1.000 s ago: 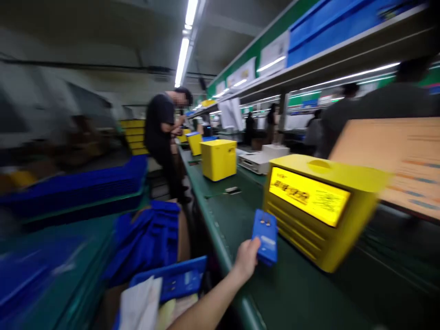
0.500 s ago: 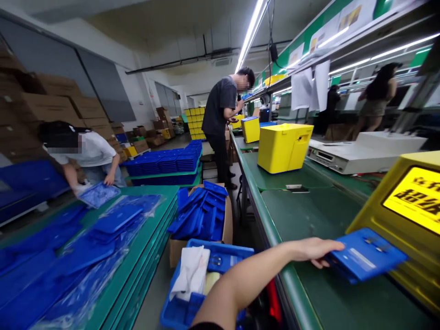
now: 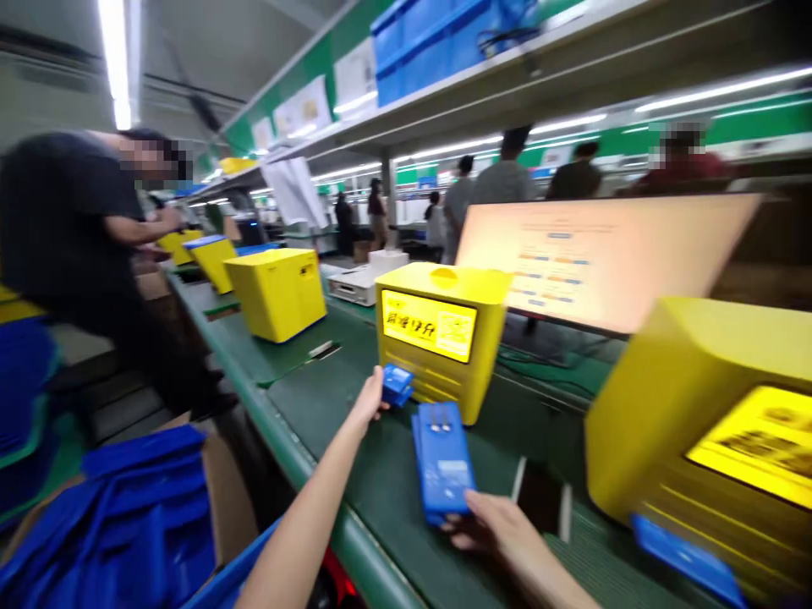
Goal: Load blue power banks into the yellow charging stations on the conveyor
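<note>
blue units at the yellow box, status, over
Left hand holds a small blue unit against the yellow box. Right hand grips a longer blue unit. Green belt between them bare.

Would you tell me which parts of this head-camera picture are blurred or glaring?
Head view: the near yellow box and co-worker smear with motion blur; the monitor is washed out; the blue pack in the right hand stays fairly sharp; edges bow from the wide lens.

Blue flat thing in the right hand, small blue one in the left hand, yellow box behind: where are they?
Blue flat plastic device (image 3: pixel 441 461), head view, its middle.
Small blue plastic device (image 3: pixel 397 385), head view, its face.
Yellow plastic box (image 3: pixel 437 338), head view, its front.
</note>
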Demonstrator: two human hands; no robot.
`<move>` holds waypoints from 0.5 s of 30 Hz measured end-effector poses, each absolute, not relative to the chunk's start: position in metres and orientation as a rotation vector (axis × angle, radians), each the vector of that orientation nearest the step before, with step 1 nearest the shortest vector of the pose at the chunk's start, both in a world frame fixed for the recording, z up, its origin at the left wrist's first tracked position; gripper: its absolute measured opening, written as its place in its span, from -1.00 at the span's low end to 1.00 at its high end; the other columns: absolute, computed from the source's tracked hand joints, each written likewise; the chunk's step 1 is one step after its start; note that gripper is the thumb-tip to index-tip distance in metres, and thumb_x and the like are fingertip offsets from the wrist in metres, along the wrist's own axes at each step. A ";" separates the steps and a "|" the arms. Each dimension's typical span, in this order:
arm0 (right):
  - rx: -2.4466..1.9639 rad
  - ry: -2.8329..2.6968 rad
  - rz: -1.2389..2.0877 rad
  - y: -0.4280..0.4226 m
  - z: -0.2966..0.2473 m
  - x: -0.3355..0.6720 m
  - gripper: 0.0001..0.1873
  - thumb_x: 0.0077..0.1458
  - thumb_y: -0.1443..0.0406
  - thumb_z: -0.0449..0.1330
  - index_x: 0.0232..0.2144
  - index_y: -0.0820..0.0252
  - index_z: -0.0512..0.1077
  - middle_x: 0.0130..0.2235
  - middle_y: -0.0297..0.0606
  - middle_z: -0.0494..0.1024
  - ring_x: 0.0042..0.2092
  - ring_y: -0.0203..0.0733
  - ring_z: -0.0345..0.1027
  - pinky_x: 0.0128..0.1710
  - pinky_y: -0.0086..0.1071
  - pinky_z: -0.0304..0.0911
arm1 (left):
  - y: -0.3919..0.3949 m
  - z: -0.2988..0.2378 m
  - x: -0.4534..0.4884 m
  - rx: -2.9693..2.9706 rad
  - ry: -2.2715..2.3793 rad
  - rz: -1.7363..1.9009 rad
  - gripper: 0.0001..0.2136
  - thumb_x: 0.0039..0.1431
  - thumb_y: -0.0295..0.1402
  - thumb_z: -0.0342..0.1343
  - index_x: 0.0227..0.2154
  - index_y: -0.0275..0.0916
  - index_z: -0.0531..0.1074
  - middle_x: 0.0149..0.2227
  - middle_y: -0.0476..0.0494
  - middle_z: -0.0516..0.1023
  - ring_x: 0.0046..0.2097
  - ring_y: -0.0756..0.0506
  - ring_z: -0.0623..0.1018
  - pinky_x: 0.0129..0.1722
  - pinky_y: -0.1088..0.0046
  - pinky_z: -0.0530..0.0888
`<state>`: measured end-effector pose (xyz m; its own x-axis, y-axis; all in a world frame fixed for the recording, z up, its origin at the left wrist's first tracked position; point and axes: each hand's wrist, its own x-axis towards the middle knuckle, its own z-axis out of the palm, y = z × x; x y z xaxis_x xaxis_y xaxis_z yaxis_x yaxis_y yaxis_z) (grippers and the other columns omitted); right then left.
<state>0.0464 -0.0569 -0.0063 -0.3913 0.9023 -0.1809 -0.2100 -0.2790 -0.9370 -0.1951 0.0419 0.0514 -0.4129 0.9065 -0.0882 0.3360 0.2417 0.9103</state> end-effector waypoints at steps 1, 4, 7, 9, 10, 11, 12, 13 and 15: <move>-0.966 -1.095 1.781 -0.051 -0.005 0.038 -0.50 -0.01 -0.07 0.23 -0.38 0.30 0.51 -0.37 -0.16 0.53 -0.32 -0.11 0.43 -0.34 -0.28 0.39 | 0.037 0.051 -0.193 1.197 1.911 1.200 -0.36 0.19 0.13 -0.37 -0.03 -0.32 0.28 -0.25 -0.24 0.43 -0.35 -0.10 0.47 -0.50 0.45 0.32; -0.953 -0.939 1.723 -0.041 -0.003 0.003 -0.30 -0.28 -0.25 0.25 -0.49 0.32 0.53 -0.46 -0.11 0.52 -0.35 -0.03 0.44 -0.39 -0.27 0.39 | 0.006 0.044 -0.189 1.432 1.968 1.377 -0.44 0.21 0.04 -0.24 0.07 -0.28 0.20 0.08 -0.33 0.23 0.06 -0.21 0.34 -0.02 0.25 0.34; -0.973 -0.828 1.576 -0.044 -0.003 -0.035 -0.18 -0.38 -0.35 0.17 -0.55 0.34 0.52 -0.43 -0.06 0.50 -0.34 0.02 0.41 -0.41 -0.23 0.38 | -0.029 0.031 -0.189 2.113 1.861 1.250 -0.56 0.23 -0.11 -0.11 0.13 -0.13 0.20 0.19 -0.20 0.13 0.19 -0.21 0.20 0.16 0.16 0.18; -0.970 -0.798 1.483 -0.046 -0.003 -0.053 -0.16 -0.33 -0.37 0.12 -0.54 0.34 0.52 -0.36 -0.02 0.49 -0.29 0.05 0.40 -0.30 -0.18 0.36 | -0.043 0.026 -0.193 2.744 1.648 0.925 -0.58 0.23 -0.22 -0.04 0.15 -0.03 0.18 0.21 -0.15 0.12 0.19 -0.21 0.22 0.15 0.18 0.22; -0.964 -0.789 1.438 -0.047 -0.002 -0.059 -0.17 -0.29 -0.36 0.10 -0.52 0.34 0.53 -0.33 -0.01 0.49 -0.26 0.07 0.39 -0.22 -0.16 0.34 | -0.046 0.025 -0.195 2.976 1.545 0.753 -0.56 0.22 -0.25 -0.02 0.17 -0.02 0.16 0.22 -0.15 0.12 0.18 -0.20 0.23 0.13 0.21 0.26; -0.956 -0.785 1.400 -0.047 0.000 -0.063 -0.18 -0.24 -0.35 0.09 -0.49 0.33 0.54 -0.30 0.00 0.49 -0.22 0.07 0.38 -0.16 -0.15 0.30 | -0.048 0.025 -0.196 3.116 1.484 0.630 -0.54 0.21 -0.27 0.00 0.18 -0.03 0.15 0.22 -0.16 0.12 0.18 -0.20 0.25 0.12 0.23 0.29; -0.945 -0.782 1.371 -0.048 0.001 -0.065 -0.20 -0.20 -0.33 0.09 -0.46 0.33 0.54 -0.28 0.00 0.49 -0.20 0.08 0.38 -0.11 -0.15 0.27 | -0.047 0.026 -0.198 3.196 1.466 0.554 -0.53 0.21 -0.27 0.00 0.19 -0.05 0.14 0.22 -0.18 0.11 0.17 -0.21 0.26 0.10 0.24 0.31; -0.933 -0.782 1.352 -0.048 0.002 -0.066 -0.22 -0.16 -0.31 0.09 -0.44 0.33 0.55 -0.26 0.00 0.49 -0.18 0.08 0.37 -0.08 -0.15 0.25 | -0.046 0.028 -0.199 3.237 1.477 0.509 -0.52 0.22 -0.26 -0.01 0.20 -0.08 0.12 0.22 -0.20 0.11 0.17 -0.22 0.26 0.09 0.23 0.33; -0.901 -0.782 1.337 -0.047 0.005 -0.066 -0.26 -0.10 -0.27 0.09 -0.40 0.31 0.56 -0.21 -0.01 0.49 -0.15 0.08 0.36 -0.06 -0.17 0.23 | -0.042 0.031 -0.199 3.276 1.513 0.503 -0.50 0.23 -0.24 -0.04 0.22 -0.10 0.07 0.22 -0.26 0.11 0.17 -0.24 0.26 0.06 0.20 0.36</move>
